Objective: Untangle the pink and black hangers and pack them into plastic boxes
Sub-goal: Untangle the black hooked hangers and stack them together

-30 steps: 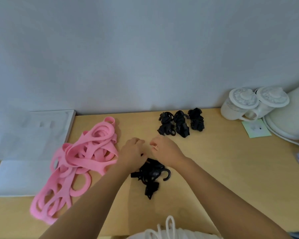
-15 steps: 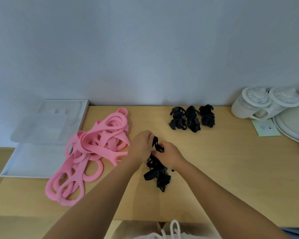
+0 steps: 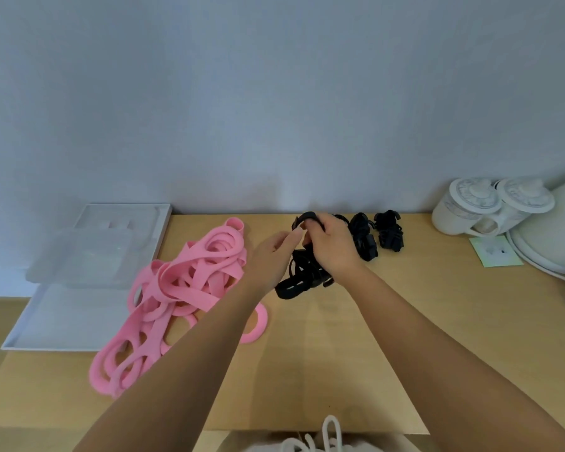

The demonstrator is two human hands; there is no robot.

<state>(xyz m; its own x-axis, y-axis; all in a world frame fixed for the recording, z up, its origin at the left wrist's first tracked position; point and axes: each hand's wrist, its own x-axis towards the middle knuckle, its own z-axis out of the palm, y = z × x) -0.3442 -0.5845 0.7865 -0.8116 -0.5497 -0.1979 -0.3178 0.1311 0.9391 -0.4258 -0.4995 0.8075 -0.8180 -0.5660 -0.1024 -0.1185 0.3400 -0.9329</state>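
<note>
A plain grey wall (image 3: 274,93) backs a pale wooden worktop (image 3: 437,321). At its left end lie clear plastic boxes (image 3: 88,252), with the pink hangers (image 3: 183,282) heaped just beside them. Mid-worktop, the right grip (image 3: 331,246) is curled round the top of the tangled black hangers (image 3: 294,285). The left grip (image 3: 271,256) touches their left side, but I cannot tell whether it holds them.

- Setting: most likely a home; which room cannot be told.
- Light wood-grain tabletop (image 3: 405,337) set against a plain pale wall (image 3: 274,109).
- Far right: two white lidded jars (image 3: 490,207), touching, just beside a rounded white appliance (image 3: 555,233) with a white cord (image 3: 535,265).
- Left: white tray (image 3: 66,314) with a clear plastic box (image 3: 85,252) on it.
</note>
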